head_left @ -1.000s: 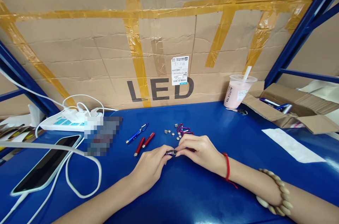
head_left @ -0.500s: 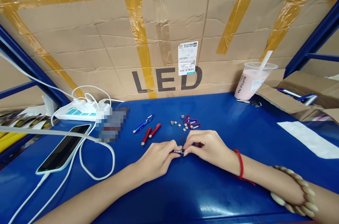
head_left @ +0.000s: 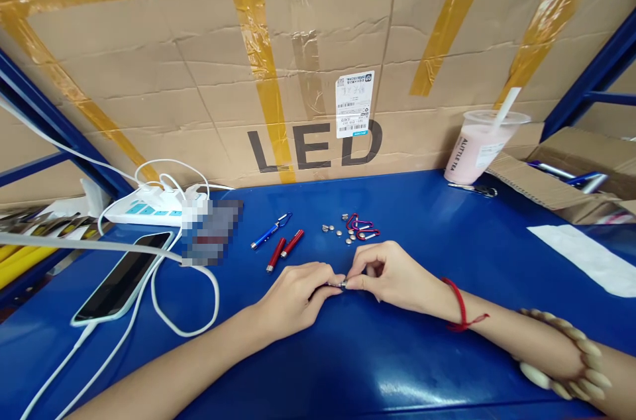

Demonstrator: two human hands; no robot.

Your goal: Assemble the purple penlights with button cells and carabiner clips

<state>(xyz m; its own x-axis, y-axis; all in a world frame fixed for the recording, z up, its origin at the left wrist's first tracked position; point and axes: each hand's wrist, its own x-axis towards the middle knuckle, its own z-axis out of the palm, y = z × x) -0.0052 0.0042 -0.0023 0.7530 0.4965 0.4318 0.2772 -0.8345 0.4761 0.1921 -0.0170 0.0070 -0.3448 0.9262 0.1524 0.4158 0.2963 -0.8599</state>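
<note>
My left hand pinches a small metallic piece, mostly hidden between the fingertips, above the blue table. The thumb and fingers of my right hand are closed at the right end of that same piece. Beyond the hands lie two red tubes and a blue tube with a clip. Several small silver discs are scattered beside red and purple carabiners, just past my right hand.
A phone with white cables and a power strip are on the left. At the back right stands a pink drink cup with keys at its base. White paper lies right; a cardboard box fills the back.
The view has shifted slightly. My right hand's fingers have changed position a little around the end of the small piece; my left hand keeps its pinch.
</note>
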